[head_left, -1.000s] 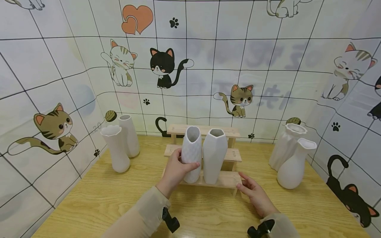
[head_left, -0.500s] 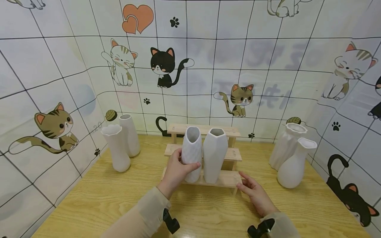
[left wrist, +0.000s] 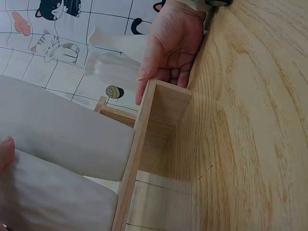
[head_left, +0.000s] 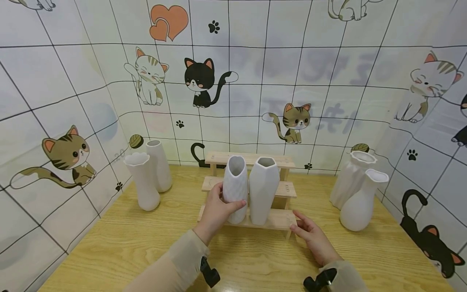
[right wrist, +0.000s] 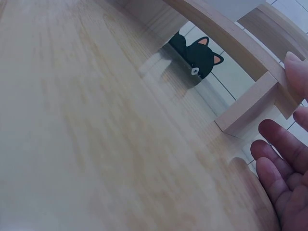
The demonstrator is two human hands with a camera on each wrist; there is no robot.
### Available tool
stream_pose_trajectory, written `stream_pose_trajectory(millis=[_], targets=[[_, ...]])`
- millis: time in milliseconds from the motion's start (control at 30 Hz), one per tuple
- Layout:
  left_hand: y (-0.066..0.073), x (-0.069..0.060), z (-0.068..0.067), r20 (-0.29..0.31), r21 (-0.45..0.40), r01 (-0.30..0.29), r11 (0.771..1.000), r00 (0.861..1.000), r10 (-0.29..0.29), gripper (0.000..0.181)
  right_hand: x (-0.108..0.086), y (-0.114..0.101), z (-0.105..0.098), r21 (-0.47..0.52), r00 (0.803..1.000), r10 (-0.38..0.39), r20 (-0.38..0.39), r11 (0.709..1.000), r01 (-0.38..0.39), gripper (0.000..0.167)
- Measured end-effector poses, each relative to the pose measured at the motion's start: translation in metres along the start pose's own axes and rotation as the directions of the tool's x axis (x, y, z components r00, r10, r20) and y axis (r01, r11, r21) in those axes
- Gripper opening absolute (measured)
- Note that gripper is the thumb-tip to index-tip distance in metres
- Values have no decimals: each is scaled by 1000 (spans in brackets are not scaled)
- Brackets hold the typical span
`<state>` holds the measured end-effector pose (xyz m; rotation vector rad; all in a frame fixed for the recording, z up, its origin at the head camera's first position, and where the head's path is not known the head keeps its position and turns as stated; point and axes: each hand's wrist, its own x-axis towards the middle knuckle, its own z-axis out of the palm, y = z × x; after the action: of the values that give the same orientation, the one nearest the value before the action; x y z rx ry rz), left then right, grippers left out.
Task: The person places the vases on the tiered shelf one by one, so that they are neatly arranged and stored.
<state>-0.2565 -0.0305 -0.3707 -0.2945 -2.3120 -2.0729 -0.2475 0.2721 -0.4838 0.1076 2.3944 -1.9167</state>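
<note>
My left hand (head_left: pixel 216 211) grips a white vase (head_left: pixel 235 184) with a dimpled surface and a slanted mouth. It stands upright on the lowest step of a three-step wooden shelf (head_left: pixel 277 219). Close beside it on the right is a white faceted vase (head_left: pixel 262 192), which no hand is seen gripping. At the right end of that step, my right hand (head_left: pixel 313 239) holds the board's corner between thumb and fingers. In the left wrist view, the thumb of the right hand (left wrist: pixel 175 45) lies against the board end (left wrist: pixel 159 86). Only a fingertip of the left hand (left wrist: pixel 6 153) shows there.
Two white vases stand at the left, a wavy-rimmed one (head_left: pixel 140 182) before a taller plain one (head_left: pixel 158 166). At the right are a pleated vase (head_left: pixel 348 182) and a round-bellied one (head_left: pixel 356 209). A cat-patterned wall covering (head_left: pixel 244 69) encloses the wooden table (head_left: pixel 171 227).
</note>
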Motion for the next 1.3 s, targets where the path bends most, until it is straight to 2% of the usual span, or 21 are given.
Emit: stream_pose_trajectory(millis=[100, 300, 333, 433, 667, 800, 1000, 1133, 1300], targets=[[-1, -1, -1, 6, 10, -10, 1000, 1000, 10, 71, 0, 1, 0, 0, 1000, 0, 3, 1000, 0, 67], [-40, 13, -14, 21, 63, -22, 998, 1000, 21, 87, 0, 1, 3, 0, 1000, 13, 4, 1000, -13, 68], [-45, 14, -18, 28, 67, -17, 998, 1000, 15, 89, 0, 0, 3, 2, 1000, 14, 4, 1000, -14, 68], [-50, 9, -33, 39, 83, -7, 997, 999, 4, 90, 1, 0, 4, 6, 1000, 16, 2, 1000, -16, 69], [-66, 0, -72, 31, 155, -20, 988, 999, 16, 70, 2, -1, 4, 7, 1000, -9, 5, 1000, 9, 67], [-79, -1, -86, 29, 189, 7, 982, 999, -13, 65, 2, -2, 2, -7, 1000, 5, 4, 1000, -5, 68], [-95, 1, -95, 38, 206, 37, 978, 998, -46, 67, -2, -9, -2, -33, 999, 29, 24, 999, -28, 70], [-100, 1, -96, 46, 192, 56, 980, 997, -66, 69, -4, -13, -7, -58, 998, 27, 50, 998, -25, 70], [-105, -1, -98, 55, 160, 90, 983, 994, -99, 73, -7, -17, -18, -136, 996, 22, 88, 991, -9, 71]])
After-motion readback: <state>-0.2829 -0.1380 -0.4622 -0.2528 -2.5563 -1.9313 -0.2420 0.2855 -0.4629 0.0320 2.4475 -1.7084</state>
